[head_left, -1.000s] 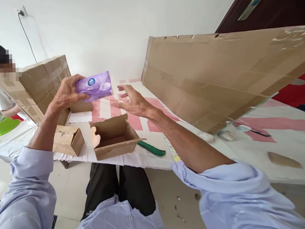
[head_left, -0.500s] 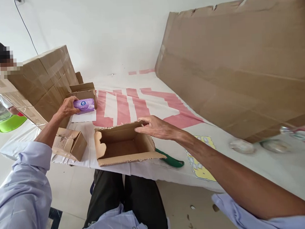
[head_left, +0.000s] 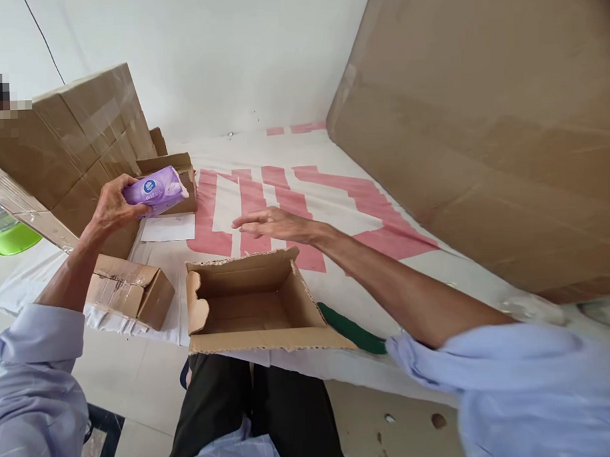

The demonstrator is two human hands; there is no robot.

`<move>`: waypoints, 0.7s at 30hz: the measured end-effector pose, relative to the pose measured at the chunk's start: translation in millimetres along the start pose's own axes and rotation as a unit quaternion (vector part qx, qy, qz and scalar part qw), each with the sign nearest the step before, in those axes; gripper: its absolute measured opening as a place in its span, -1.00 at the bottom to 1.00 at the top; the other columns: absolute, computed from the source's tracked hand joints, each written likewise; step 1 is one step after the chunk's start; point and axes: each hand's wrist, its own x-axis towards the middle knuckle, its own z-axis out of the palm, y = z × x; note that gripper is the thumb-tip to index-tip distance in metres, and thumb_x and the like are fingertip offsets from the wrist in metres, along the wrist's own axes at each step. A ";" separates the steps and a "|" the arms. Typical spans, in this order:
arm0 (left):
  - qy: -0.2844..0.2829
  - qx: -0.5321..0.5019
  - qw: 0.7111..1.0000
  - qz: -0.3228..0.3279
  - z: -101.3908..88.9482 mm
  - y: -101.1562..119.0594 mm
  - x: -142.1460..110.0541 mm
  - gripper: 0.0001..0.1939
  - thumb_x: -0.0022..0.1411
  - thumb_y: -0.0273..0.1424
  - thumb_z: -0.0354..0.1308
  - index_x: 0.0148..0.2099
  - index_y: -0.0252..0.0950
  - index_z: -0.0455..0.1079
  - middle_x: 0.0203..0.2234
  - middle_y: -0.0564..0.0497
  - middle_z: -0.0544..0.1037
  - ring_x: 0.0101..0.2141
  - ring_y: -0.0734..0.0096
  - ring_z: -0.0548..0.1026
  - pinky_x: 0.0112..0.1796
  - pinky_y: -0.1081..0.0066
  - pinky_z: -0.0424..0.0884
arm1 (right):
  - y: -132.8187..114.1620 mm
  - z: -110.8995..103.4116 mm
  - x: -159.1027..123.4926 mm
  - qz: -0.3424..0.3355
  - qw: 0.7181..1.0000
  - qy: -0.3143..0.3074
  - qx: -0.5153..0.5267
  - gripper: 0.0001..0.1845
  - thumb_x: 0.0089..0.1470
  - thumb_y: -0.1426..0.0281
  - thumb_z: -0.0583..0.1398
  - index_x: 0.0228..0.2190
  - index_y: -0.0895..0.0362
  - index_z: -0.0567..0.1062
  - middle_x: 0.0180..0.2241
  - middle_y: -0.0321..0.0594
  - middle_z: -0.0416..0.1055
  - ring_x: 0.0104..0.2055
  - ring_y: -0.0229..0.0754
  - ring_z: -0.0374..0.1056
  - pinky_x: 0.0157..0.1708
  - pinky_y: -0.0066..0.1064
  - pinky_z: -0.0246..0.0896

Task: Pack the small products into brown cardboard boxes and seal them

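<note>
1. One purple packet (head_left: pixel 158 192), soft-sided and wrapped in glossy film. Ground colour lilac, with paler, whitish printing towards its right end.
2. Print on the face turned to you: a round dark-blue emblem with a white figure in it, small light lettering below. Too small to read.
3. Packet tilted, right end higher than the left; edges rounded, right end slightly crumpled.
4. Your left hand (head_left: pixel 113 207) grasps the packet by its left end, thumb along the lower side, fingers around the upper.
5. Position: held over the left part of the cloth-covered table (head_left: pixel 217 151), in front of a small open carton (head_left: pixel 185 167) and above the far side of a white paper (head_left: pixel 168 228).
6. Your right hand (head_left: pixel 277 226) is released, fingers stretched and slightly parted, nothing between them. It hovers past the far rim of an open cardboard box (head_left: pixel 273 339).
7. That box sits at the table's near edge; a taped box (head_left: pixel 129 288) lies left of it, by the same edge. Green object (head_left: pixel 351 328) just right.
</note>
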 end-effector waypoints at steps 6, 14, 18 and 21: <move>-0.005 0.010 1.000 -0.016 -14.7 -10.2 -14.6 -0.48 0.00 -0.23 0.45 0.02 -0.28 0.56 -0.09 -0.06 0.68 -0.17 0.22 0.54 -0.14 0.25 0.50 | 48.6 52.1 108.7 -0.057 0.974 -0.047 -0.215 -0.18 0.43 0.08 0.21 0.55 0.15 0.32 0.61 0.04 0.16 0.65 0.20 0.12 0.62 0.12 0.02; -0.063 0.099 0.992 -0.053 -4.5 -42.9 -0.5 -0.46 0.05 -0.21 0.45 0.07 -0.25 0.54 -0.02 -0.06 0.71 -0.11 0.16 0.58 -0.03 0.21 0.56 | 79.9 92.0 151.7 -0.122 0.894 -0.108 -0.417 -0.28 0.50 0.13 0.11 0.54 0.10 0.32 0.61 -0.01 0.14 0.66 0.20 0.08 0.55 0.08 0.08; -0.106 0.151 0.982 -0.033 14.5 -58.1 19.1 -0.45 0.02 -0.24 0.40 0.08 -0.27 0.55 0.00 -0.10 0.70 -0.10 0.08 0.59 0.02 0.13 0.56 | 99.5 68.8 115.0 -0.141 0.885 -0.083 -0.435 -0.32 0.50 0.15 0.10 0.49 0.15 0.39 0.54 0.10 0.30 0.58 0.23 0.23 0.46 0.10 0.21; -0.147 0.175 0.974 0.002 32.8 -67.7 36.5 -0.47 0.04 -0.26 0.38 0.08 -0.28 0.54 0.02 -0.14 0.67 -0.07 0.04 0.59 0.06 0.09 0.54 | 117.8 34.5 71.6 -0.135 0.885 -0.069 -0.441 -0.39 0.48 0.16 0.12 0.40 0.13 0.48 0.40 0.15 0.49 0.44 0.26 0.41 0.36 0.15 0.36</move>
